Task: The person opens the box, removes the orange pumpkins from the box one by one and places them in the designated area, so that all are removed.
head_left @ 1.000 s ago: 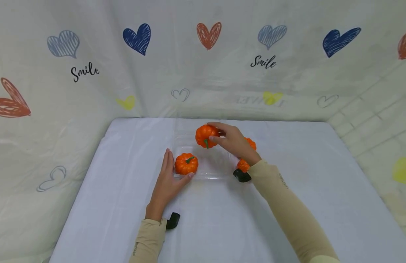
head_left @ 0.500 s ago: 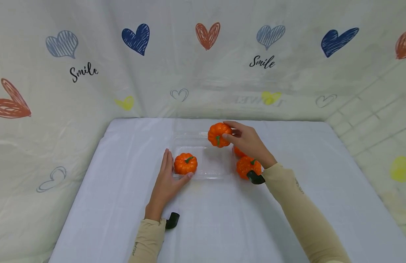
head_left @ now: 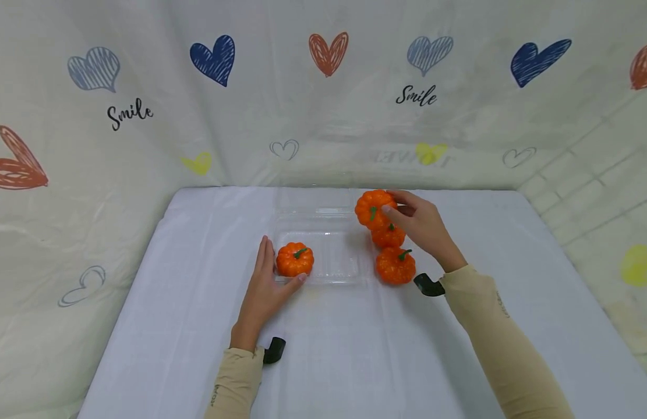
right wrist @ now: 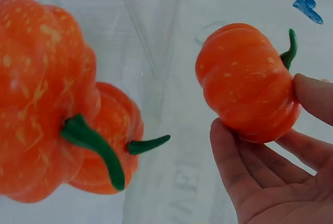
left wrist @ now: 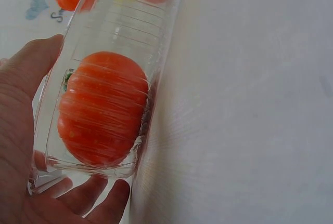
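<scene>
1. Pumpkin (head_left: 369,205), orange and ribbed, is in the right hand (head_left: 425,224), held up beyond the right edge of a clear container (head_left: 333,259); in the right wrist view it hangs apart from two loose pumpkins
2. What has just changed: half a second ago it was over the container's right part, and now it has moved right, past that edge; judged from this, it is being carried clear of the container
3. Its green stem (right wrist: 290,52) points towards the person in the head view, so the body is tipped over rather than upright; the shape is squat, its longer axis lying across the stem
4. Right fingers are curved against the body opposite the thumb, parted only as far as the pumpkin's bulk requires, and have hold of it
5. Left hand (head_left: 271,297) has its fingers extended and thumb spread wide, braced around the container's near left corner, beside the inner pumpkin (head_left: 293,262)
6. On the white-covered counter (head_left: 323,349), the middle pumpkin (head_left: 387,235) and the near pumpkin (head_left: 395,267) stand just right of the container; whether they touch cannot be told
</scene>
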The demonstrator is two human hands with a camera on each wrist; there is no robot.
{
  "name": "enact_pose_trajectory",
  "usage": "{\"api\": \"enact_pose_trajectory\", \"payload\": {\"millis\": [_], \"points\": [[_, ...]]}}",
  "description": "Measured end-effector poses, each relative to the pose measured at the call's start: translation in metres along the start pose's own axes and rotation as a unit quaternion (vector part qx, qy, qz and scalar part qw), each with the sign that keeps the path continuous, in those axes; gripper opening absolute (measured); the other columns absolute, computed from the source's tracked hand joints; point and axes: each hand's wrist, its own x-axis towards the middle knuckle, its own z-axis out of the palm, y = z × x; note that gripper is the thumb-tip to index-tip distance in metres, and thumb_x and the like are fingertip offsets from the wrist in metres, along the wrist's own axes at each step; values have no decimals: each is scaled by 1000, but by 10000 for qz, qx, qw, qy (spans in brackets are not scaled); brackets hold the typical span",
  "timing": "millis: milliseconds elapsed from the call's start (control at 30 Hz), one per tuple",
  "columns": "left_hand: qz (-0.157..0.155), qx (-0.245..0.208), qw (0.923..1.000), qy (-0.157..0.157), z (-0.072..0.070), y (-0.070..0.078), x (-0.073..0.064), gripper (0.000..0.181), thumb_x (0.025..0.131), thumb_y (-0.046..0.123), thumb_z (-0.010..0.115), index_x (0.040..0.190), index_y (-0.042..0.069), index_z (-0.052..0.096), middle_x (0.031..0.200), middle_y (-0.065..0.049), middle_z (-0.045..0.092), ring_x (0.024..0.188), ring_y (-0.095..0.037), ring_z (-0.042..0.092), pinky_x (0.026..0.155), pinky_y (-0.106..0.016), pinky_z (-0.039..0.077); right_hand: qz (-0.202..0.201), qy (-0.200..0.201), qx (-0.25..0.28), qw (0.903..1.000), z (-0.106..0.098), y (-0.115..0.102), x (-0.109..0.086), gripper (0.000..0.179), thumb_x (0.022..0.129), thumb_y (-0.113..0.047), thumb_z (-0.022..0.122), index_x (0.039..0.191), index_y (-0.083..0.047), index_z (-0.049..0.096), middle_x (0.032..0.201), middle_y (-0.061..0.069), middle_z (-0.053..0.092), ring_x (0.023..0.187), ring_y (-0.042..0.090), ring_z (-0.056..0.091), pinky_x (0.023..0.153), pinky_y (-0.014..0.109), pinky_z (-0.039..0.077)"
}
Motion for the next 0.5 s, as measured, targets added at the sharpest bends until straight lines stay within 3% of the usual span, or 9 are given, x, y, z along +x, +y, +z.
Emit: {"api": "enact_pose_trajectory", "payload": {"millis": [200,400,500], "points": [[-26,-32,10000,8,0,1,-1,121,91,65,77,172,4,11,180,-3,2,158,-28,31,122,-48,36,59,368,200,9991,-8,6,-6,60,108,-43,65,155,-8,57,146,16,62,124,36,66,106,53,54],[-62,-100,9999,-47,0,1,-1,121,91,65,77,172,6,9,180,-2,1,159,-27,30,123,-47,35,303,561,212,9977,-16,19,-12,62,108,-47,63,156,-8,55,144,16,64,120,34,67,100,38,55],[-67,-98,9999,-51,0,1,-1,121,91,65,77,172,7,9,180,-2,1,158,-27,31,122,-47,36,323,662,140,9972,-19,26,-15,63,109,-47,61,156,-6,55,144,19,63,122,36,66,104,43,55]]}}
